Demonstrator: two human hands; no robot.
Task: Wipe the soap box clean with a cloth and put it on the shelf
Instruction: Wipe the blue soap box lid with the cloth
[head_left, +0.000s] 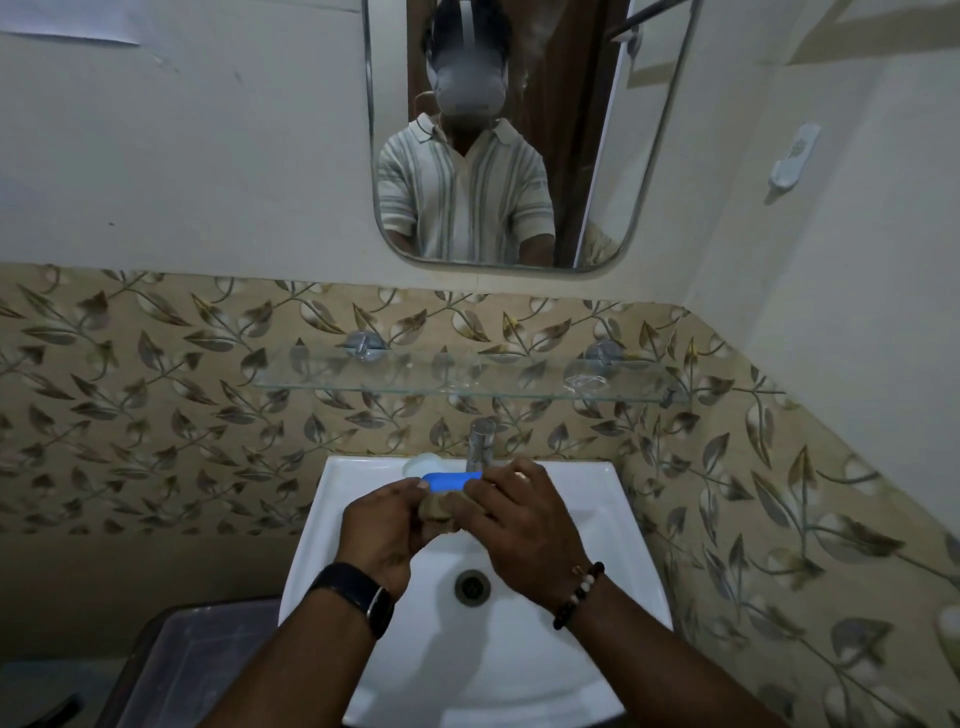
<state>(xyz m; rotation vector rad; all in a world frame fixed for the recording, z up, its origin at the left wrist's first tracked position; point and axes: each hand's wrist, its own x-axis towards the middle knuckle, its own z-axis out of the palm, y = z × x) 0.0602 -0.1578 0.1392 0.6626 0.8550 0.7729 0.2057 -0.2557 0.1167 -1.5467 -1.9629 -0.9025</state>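
Observation:
A blue soap box (451, 481) is held over the white sink (587, 525), just in front of the tap. My left hand (383, 530) grips its left end, fingers curled around it. My right hand (519, 535) covers its right end and presses a brown cloth (440, 514) against the underside of the box. Most of the cloth is hidden between my hands. The glass shelf (467, 384) is fixed to the leaf-patterned tiles above the tap, with nothing standing on it.
A chrome tap (481, 441) stands at the back of the sink, with a pale round soap (423, 464) beside it on the rim. A mirror (498, 135) hangs above the shelf. A grey plastic bin (208, 654) sits left of the sink.

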